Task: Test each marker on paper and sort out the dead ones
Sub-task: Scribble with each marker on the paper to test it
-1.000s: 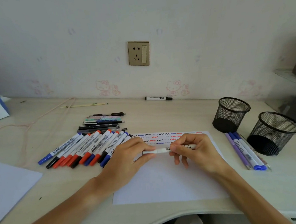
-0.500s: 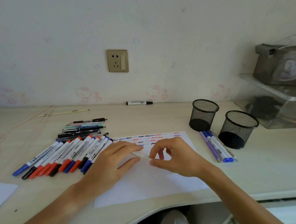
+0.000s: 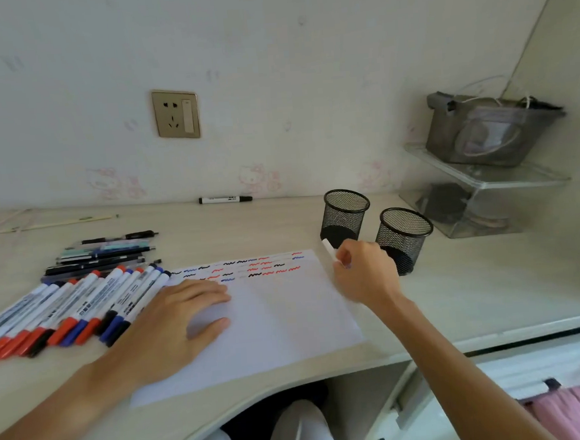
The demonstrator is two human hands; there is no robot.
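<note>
Desk: right hand grip grasps white marker; left hand released, flat on paper.

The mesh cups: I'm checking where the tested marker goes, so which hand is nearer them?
Right. The right hand holds a white marker just in front of the two mesh cups, between them. The left hand rests flat on the paper, well left.

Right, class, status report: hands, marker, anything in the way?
Left hand flat on paper. Right hand holds white marker by mesh cups. Nothing blocking.
</note>
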